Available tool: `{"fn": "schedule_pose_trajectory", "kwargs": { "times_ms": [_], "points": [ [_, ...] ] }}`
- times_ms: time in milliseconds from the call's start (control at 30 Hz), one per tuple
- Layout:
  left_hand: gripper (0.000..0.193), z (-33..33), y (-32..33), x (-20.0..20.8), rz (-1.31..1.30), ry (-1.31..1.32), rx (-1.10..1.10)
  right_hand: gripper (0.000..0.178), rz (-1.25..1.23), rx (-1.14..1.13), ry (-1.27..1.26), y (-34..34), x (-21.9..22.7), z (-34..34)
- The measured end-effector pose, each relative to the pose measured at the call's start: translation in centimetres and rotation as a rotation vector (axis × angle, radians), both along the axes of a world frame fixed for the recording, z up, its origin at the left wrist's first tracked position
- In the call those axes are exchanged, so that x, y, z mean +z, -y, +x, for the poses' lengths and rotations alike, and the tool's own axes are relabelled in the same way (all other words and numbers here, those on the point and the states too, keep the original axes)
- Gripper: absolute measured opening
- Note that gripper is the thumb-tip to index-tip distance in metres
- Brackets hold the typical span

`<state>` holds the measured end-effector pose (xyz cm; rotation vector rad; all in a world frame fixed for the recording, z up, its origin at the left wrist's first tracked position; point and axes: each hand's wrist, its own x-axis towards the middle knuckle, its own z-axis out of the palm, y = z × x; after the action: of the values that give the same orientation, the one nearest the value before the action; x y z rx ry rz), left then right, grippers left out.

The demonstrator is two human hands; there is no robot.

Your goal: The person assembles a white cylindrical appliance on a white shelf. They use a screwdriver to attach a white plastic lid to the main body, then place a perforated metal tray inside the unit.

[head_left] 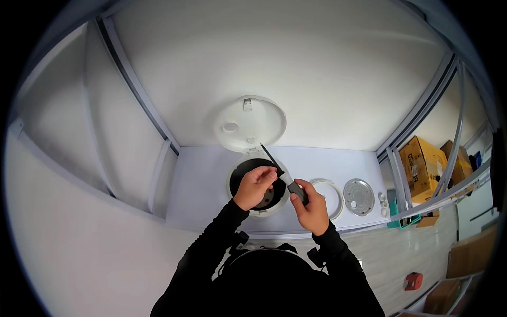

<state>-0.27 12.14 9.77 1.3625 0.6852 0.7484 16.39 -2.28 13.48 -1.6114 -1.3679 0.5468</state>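
Note:
My right hand (312, 208) is wrapped around the grey handle of a screwdriver (297, 191). Its long dark shaft slants up and to the left, with the tip in front of the raised lid. Beside the shaft, my left hand (255, 186) has its fingers curled into a pinch; whatever they hold, if anything, is too small to make out. Both hands are over a round white rice cooker (231, 185), whose dark inside is partly hidden by my left hand. Its white lid (261, 120) stands open at the back.
Right of the cooker, a white ring (340, 199) and a round metal plate (360, 191) with holes lie on the white table (198, 179). Small white parts (383, 203) sit near its right end. Metal frame posts flank the table. Cardboard boxes (421, 166) and a teal basket (405, 221) stand beyond.

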Motion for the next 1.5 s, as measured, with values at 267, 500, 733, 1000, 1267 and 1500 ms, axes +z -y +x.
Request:
{"fn": "schedule_pose_trajectory", "kwargs": {
  "times_ms": [267,500,733,1000,1267,1500],
  "points": [
    [0.034,-1.4,-3.9,-2.6,-0.055,-0.011,-0.135,0.038,0.209,-0.254,0.311,-2.9,-1.5,-5.7],
    [0.032,-1.8,-4.4,-3.3,-0.032,0.054,-0.201,0.039,0.145,-0.33,0.402,-3.8,-1.7,-7.3],
    [0.038,-2.0,-5.5,-4.0,-0.04,0.074,-0.146,0.041,0.125,-0.363,0.41,-5.0,-1.5,-8.3],
    [0.038,-1.7,-5.7,-4.4,-0.037,0.079,-0.145,0.04,0.118,-0.408,0.394,-5.1,-1.5,-8.7],
    [0.034,-2.2,-5.8,-4.3,-0.112,0.118,-0.178,0.039,0.096,-0.433,0.361,-5.3,-1.1,-9.4],
    [0.037,-2.6,-5.9,-3.6,-0.157,0.192,-0.311,0.039,-0.118,-0.396,0.183,-5.4,0.6,-9.6]
  ]
}}
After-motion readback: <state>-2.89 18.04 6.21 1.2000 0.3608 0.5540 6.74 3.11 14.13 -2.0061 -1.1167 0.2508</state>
